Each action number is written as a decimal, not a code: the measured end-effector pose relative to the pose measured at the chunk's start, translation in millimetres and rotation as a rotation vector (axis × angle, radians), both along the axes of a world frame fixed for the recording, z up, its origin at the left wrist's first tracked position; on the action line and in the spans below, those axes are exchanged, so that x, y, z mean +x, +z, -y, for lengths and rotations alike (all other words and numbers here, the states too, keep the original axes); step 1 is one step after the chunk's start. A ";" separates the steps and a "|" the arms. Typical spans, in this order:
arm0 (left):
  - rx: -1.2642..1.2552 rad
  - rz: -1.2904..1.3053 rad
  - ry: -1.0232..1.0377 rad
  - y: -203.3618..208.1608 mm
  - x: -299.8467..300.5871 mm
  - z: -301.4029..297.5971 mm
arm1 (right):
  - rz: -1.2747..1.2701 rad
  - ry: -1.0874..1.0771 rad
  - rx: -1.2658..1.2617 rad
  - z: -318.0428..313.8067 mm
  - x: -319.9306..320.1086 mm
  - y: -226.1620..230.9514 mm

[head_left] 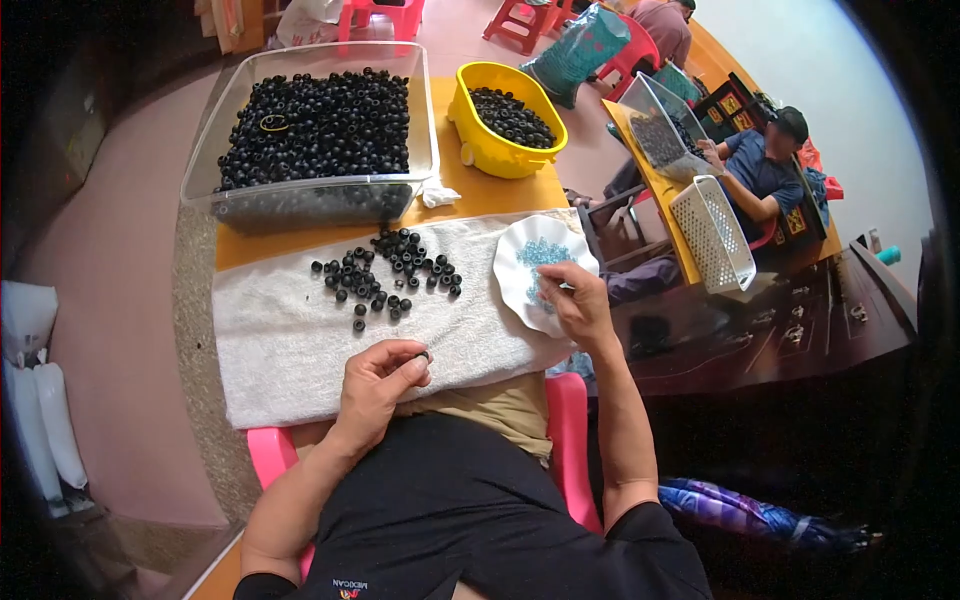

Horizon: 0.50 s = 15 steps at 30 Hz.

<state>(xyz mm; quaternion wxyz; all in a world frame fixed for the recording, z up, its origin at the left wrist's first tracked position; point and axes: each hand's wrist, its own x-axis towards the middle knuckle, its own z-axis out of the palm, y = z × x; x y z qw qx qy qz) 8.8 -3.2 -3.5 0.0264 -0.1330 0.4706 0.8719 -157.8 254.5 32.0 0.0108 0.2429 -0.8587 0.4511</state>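
My left hand is closed near the towel's front edge, pinching a small black bead between thumb and fingertips. Over a white scalloped dish on the right, my right hand has its thumb and fingers drawn together. Small clear-blue pieces lie heaped in that dish, just by the fingertips. Whatever the right fingers hold, if anything, is too small to make out. A loose spread of round black beads with holes lies on the white towel, beyond my left hand.
Past the towel stand a clear plastic bin of black beads and a yellow tub with more. A crumpled white tissue lies beside the bin. To the right, a person sits at another table with a white perforated basket.
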 end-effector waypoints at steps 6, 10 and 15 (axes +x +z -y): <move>-0.091 -0.065 -0.066 5.8 -4.8 -7.4 | 0.107 -0.073 -0.088 -3.0 7.3 5.7; -0.078 -0.034 -0.182 14.0 -25.9 -20.5 | 0.227 -0.038 -0.232 -9.3 11.8 4.5; -0.035 0.007 -0.239 14.8 -71.3 -47.3 | 0.375 -0.013 -0.329 -7.6 19.8 7.9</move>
